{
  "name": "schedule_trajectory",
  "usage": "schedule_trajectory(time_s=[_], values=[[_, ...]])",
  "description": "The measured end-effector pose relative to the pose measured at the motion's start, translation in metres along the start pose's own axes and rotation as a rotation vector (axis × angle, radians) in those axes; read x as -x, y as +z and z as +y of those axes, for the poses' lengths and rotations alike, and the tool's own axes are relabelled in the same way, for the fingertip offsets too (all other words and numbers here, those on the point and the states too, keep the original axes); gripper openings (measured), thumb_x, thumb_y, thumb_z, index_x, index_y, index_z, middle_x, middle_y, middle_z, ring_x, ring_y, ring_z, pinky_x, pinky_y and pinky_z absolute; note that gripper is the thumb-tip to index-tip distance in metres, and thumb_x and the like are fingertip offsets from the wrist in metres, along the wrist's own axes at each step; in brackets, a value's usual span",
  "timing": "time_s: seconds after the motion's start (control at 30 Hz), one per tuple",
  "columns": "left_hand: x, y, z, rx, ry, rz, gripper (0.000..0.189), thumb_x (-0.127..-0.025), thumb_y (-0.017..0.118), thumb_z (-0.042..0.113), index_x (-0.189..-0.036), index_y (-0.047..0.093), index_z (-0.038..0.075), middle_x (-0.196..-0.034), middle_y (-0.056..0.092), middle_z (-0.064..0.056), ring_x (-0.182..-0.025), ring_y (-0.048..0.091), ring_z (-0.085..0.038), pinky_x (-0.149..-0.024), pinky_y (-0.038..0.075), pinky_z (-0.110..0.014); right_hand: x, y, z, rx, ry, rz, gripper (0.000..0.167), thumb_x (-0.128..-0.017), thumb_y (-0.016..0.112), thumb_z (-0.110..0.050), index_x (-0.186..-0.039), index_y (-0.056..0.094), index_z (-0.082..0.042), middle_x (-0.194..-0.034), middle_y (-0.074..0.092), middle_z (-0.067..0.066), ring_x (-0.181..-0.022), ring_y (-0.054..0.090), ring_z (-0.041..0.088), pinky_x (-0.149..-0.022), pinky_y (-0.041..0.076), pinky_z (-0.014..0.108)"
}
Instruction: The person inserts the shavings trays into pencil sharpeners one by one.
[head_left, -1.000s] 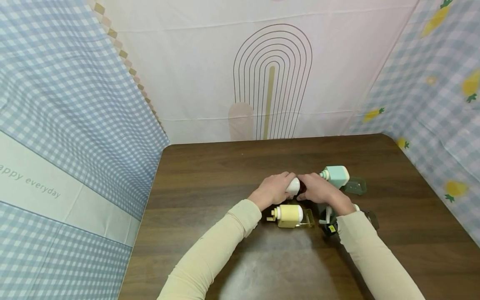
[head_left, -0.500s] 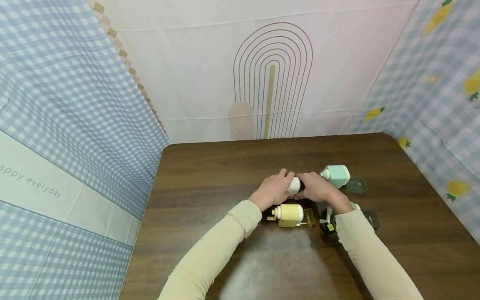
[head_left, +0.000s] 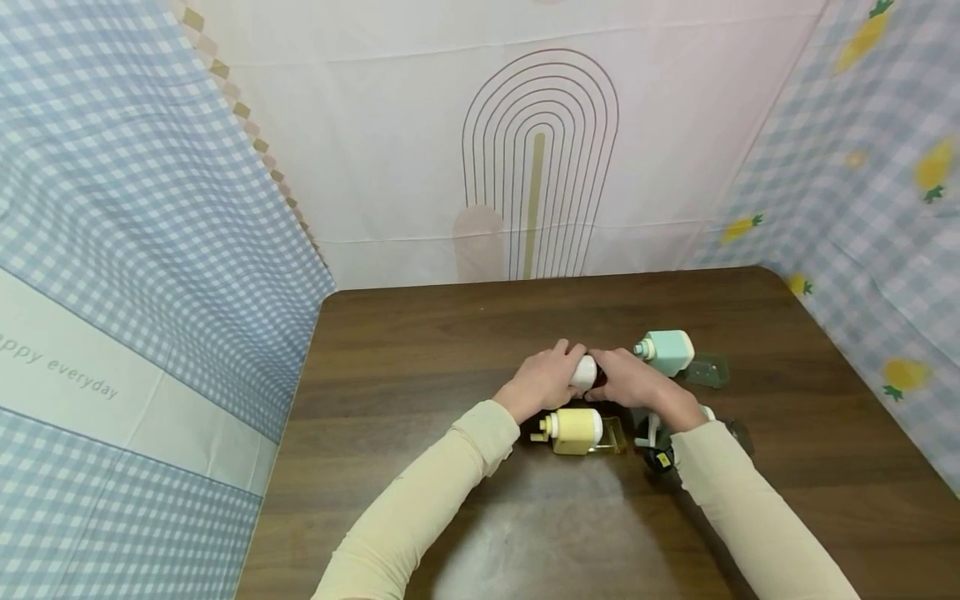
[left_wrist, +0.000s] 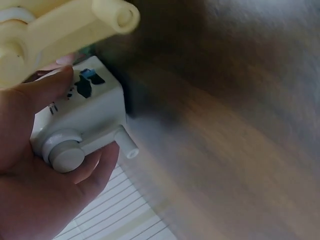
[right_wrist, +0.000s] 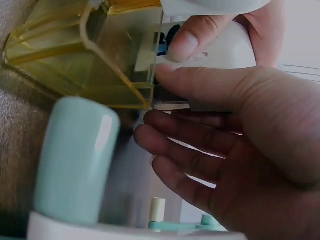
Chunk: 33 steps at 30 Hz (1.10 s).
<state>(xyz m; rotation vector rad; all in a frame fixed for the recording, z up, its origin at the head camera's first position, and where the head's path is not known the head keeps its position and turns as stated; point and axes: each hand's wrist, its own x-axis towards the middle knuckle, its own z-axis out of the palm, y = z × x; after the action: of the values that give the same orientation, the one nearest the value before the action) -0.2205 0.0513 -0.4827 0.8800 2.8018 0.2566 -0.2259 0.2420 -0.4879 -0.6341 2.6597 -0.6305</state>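
In the head view, a white hand-crank pencil sharpener [head_left: 584, 372] is held between both hands. My left hand [head_left: 542, 385] grips its body, with the thumb over a dark sticker and the fingers on the opposite side. In the left wrist view, the crank of the white sharpener [left_wrist: 82, 115] faces the camera. My right hand [head_left: 633, 383] pinches the other end with thumb and forefinger, at a dark part beneath the white body [right_wrist: 230, 47]; the remaining fingers are loosely bent. Just in front of the hands lies a yellow pencil sharpener [head_left: 576, 431] with a clear yellow drawer.
A mint pencil sharpener [head_left: 667, 352] with a clear drawer [head_left: 707, 371] lies beyond my right hand. Partly hidden under the right forearm is a dark sharpener [head_left: 660, 458] with a pale crank. The wooden tabletop [head_left: 390, 350] meets cloth hangings at the back and sides.
Both hands stay on the white sharpener with almost no movement. The whole view shifts slightly left, and the other sharpeners keep their places.
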Motion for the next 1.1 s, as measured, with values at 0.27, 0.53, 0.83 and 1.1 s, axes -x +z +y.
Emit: schedule_trajectory(time_s=[0.27,0.53,0.83,1.1], values=[[0.004,0.002,-0.001,0.093,-0.023,0.008,0.076,-0.101,0.074,0.036,-0.163,0.034,0.019,-0.147,0.051,-0.010,-0.120,0.062,-0.024,-0.093,0.056,-0.035,0.008,-0.011,-0.011,0.051,0.017,-0.004,0.061,-0.094,0.083,-0.018,-0.143,0.054,0.004,-0.116,0.070,0.016,-0.096,0.070,0.027,-0.079,0.058,0.046],[0.017,-0.010,-0.002,0.053,0.014,0.121,0.074,-0.103,0.069,0.045,-0.164,0.035,0.019,-0.156,0.043,-0.011,-0.140,0.047,-0.027,-0.107,0.049,-0.042,0.035,-0.027,-0.025,0.148,-0.012,0.044,0.058,-0.099,0.079,-0.022,-0.143,0.055,0.007,-0.117,0.070,0.020,-0.101,0.070,0.036,-0.082,0.058,0.051],[0.067,-0.029,0.028,-0.038,0.253,0.211,0.050,-0.107,0.062,0.047,-0.145,0.058,0.015,-0.129,0.059,0.000,-0.109,0.062,-0.014,-0.094,0.055,-0.030,0.063,-0.025,-0.036,0.224,-0.076,0.015,0.030,-0.101,0.075,-0.020,-0.123,0.068,-0.003,-0.108,0.068,0.010,-0.090,0.068,0.023,-0.078,0.058,0.046],[0.073,-0.008,0.040,-0.150,0.171,0.010,0.067,-0.097,0.073,0.056,-0.149,0.051,0.020,-0.129,0.060,0.002,-0.110,0.065,-0.018,-0.088,0.057,-0.032,0.072,-0.008,-0.040,0.332,-0.077,-0.018,0.052,-0.093,0.084,-0.033,-0.129,0.068,0.001,-0.120,0.067,0.015,-0.111,0.064,0.038,-0.090,0.054,0.056]])
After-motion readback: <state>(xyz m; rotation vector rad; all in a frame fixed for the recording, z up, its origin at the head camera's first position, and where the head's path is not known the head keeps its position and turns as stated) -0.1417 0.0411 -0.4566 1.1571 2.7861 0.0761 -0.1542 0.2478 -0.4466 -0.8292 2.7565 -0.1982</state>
